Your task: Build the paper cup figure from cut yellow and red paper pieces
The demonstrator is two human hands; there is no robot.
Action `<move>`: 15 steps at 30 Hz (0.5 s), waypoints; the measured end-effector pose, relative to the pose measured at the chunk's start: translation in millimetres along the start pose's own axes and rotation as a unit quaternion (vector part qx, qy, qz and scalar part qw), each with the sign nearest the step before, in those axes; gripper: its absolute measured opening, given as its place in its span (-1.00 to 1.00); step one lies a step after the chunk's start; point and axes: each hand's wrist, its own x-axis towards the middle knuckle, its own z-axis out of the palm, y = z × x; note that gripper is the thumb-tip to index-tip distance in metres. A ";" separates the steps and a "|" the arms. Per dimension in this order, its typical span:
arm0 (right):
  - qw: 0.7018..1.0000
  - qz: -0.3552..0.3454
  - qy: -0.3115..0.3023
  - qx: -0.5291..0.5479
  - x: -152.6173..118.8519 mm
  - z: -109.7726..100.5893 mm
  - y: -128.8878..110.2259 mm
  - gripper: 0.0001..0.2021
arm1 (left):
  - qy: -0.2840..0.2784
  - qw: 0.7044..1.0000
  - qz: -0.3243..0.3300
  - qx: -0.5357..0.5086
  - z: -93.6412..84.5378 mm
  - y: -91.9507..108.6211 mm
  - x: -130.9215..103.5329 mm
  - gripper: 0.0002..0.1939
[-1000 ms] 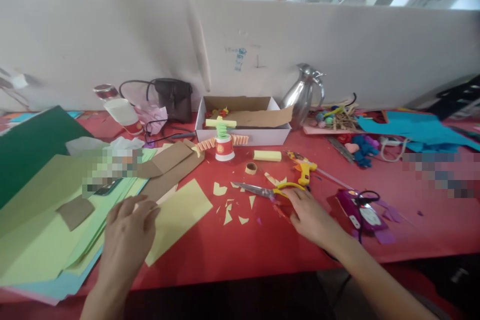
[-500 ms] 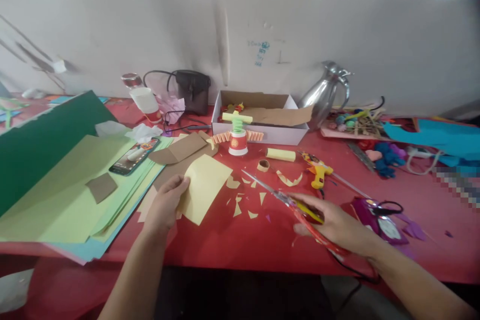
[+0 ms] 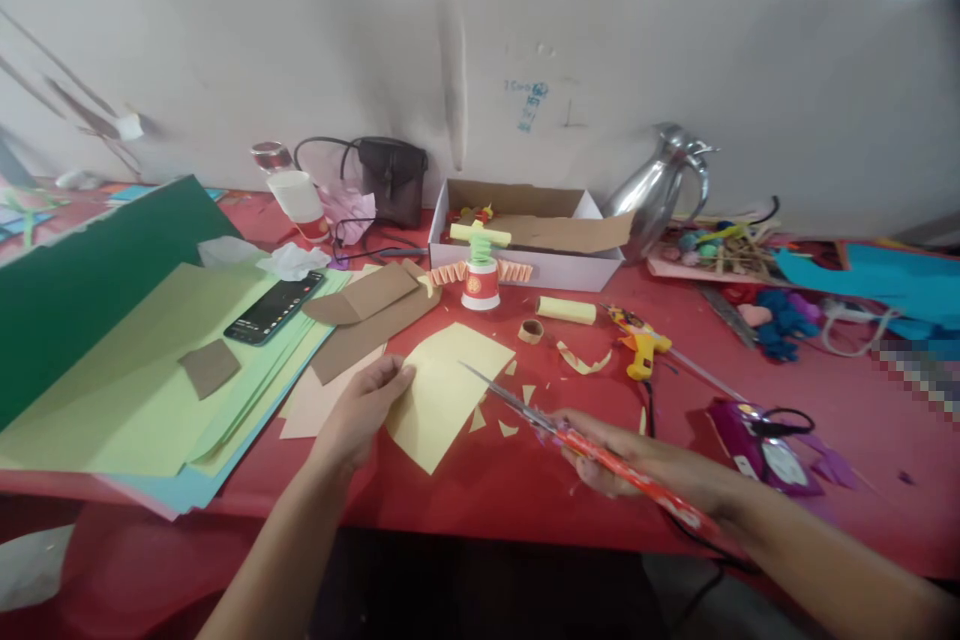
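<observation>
While I watch from the head view, the red-covered bench (image 3: 480,490) runs under both hands, with a stack of green and pale-green paper sheets (image 3: 112,370) lying well to the left of my left hand. Just beyond the hands stands an open white cardboard box (image 3: 525,255), and a small red-and-white paper cup figure (image 3: 480,282) sits in front of it. My left hand (image 3: 366,408) pinches the near edge of a pale-yellow paper sheet (image 3: 446,390), which lies flat between the two hands. My right hand (image 3: 637,465) is clenched around the handles of red-handled metal scissors (image 3: 559,425), whose blades point over that sheet's right edge. Small yellow paper scraps (image 3: 510,428) lie under the blades.
</observation>
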 end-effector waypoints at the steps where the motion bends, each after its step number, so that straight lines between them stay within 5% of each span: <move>1: 0.998 0.014 -0.059 0.032 2.9 1.9 -2.3 -0.68 | -0.006 1.000 0.002 0.008 1.2 0.6 -1.3 -0.64; 4: 0.978 0.058 -0.156 0.122 10.7 8.0 -5.9 -0.69 | -0.012 1.000 0.012 0.022 3.8 2.5 -4.8 -0.66; 15: 0.982 0.084 -0.108 0.130 17.5 20.3 9.5 -0.60 | -0.021 0.999 0.005 0.023 4.9 7.6 -13.0 -0.66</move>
